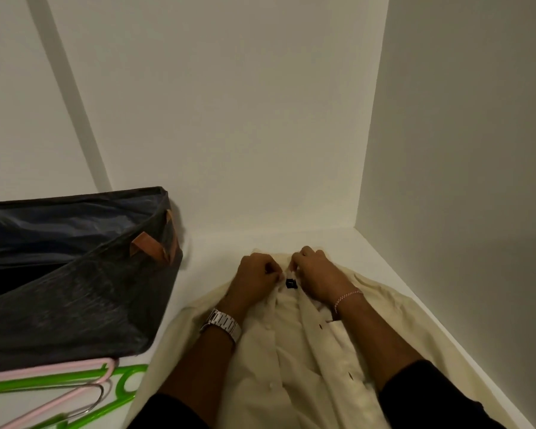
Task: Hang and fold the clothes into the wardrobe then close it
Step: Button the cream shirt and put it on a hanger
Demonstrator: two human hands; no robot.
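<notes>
A cream button-up shirt [294, 351] lies spread on the white wardrobe shelf [198, 267], collar pointing away from me, with a small black label [290, 283] at the neck. My left hand [254, 278], a metal watch on its wrist, pinches the left side of the collar. My right hand [314, 275], with a thin bracelet on its wrist, pinches the right side of the collar. Both hands sit close together just above the label. The shirt's front placket with its buttons runs toward me between my forearms.
A dark fabric storage bag [75, 274] with tan leather handles sits at the left. A pink hanger [59, 394] and a green hanger [118, 394] lie in front of it. White wardrobe walls [446, 181] close in the back and right.
</notes>
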